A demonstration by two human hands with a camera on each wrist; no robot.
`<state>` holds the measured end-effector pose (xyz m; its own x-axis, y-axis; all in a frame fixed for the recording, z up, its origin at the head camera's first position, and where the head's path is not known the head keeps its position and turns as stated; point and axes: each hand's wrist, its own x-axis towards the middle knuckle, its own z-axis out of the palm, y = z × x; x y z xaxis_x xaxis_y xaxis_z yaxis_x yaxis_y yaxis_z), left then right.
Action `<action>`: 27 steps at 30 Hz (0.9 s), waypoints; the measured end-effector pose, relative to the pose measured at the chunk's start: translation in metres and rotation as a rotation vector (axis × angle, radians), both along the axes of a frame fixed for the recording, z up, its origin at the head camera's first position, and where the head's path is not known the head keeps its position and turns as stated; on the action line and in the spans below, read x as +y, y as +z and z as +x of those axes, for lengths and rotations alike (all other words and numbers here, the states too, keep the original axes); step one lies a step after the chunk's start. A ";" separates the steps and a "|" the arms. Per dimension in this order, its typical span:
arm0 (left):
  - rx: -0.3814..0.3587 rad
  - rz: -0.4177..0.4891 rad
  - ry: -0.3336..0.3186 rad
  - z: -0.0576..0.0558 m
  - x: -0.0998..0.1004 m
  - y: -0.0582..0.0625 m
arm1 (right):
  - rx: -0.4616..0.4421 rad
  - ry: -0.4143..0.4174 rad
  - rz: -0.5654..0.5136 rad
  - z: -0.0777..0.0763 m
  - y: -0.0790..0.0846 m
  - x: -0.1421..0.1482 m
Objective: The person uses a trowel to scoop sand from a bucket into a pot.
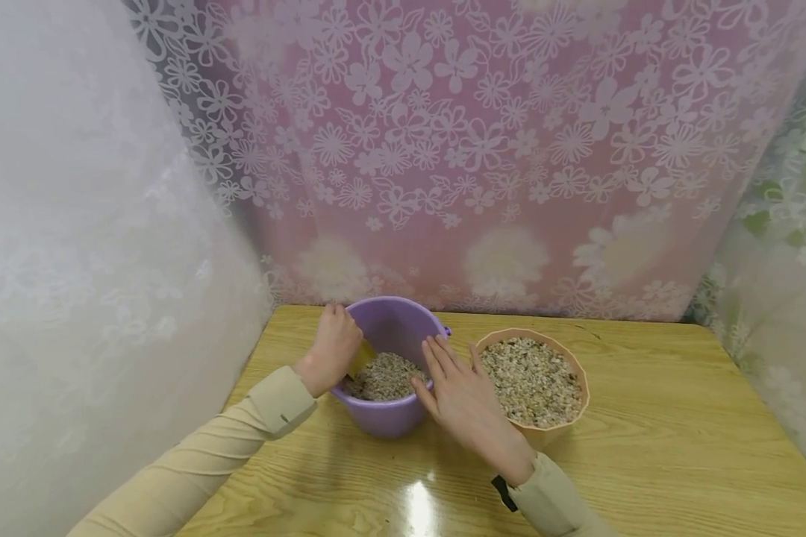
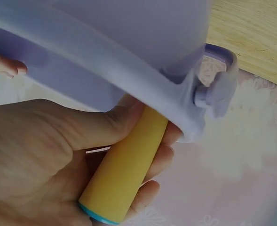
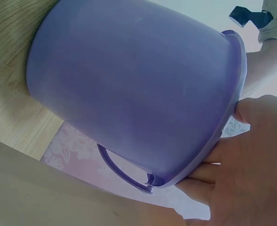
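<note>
At the near edge, two pale sleeves (image 1: 195, 462) are reaching in over the wood-grain bench (image 1: 672, 447), a dark band (image 1: 504, 494) showing at the right cuff. The left hand (image 1: 332, 347) is gripping the yellow handle (image 2: 129, 160) of a tool at the left side of the purple bucket (image 1: 383, 426), fingers and thumb wrapping round it and its teal end (image 2: 98, 215) pointing out of the grasp. The right hand (image 1: 466, 410) is resting on the bucket's right side, its fingers lying mostly straight at the rim and holding nothing up.

The bucket is standing on the bench between the hands, its bail (image 3: 122, 173) hanging down outside. Inside, a bed of speckled granules (image 1: 386, 379) is covering the bottom, with plenty of bare wall showing above. Just beside it on the right, a peach bowl (image 1: 583, 414) with a scalloped edge is holding similar granules (image 1: 533, 380) up close to its rim (grain or fine gravel, it is too small to tell).

The work is seemingly sitting partway: both containers are holding material, and the tool is leaning into the bucket, so this stroke is not yet looking finished. Which way the granules are going, the levels alone are not settling.

Farthest off, a pink flowered curtain (image 1: 443, 149) is hanging behind the bench.
</note>
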<state>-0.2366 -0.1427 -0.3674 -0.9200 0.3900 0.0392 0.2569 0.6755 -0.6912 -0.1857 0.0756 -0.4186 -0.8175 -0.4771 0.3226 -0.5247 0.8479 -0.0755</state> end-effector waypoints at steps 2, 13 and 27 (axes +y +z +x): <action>-0.012 0.014 -0.015 0.000 0.001 0.000 | 0.011 -0.003 -0.002 0.002 0.000 0.002; -0.042 -0.111 0.082 0.004 0.011 -0.003 | 0.029 0.004 -0.026 0.002 -0.004 0.004; 0.090 -0.057 0.030 -0.002 0.003 -0.014 | 0.029 0.005 -0.014 0.004 -0.003 0.005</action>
<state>-0.2389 -0.1400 -0.3813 -0.9251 0.3662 0.1006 0.1724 0.6409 -0.7481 -0.1814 0.0809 -0.4219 -0.8056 -0.4762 0.3526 -0.5307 0.8445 -0.0718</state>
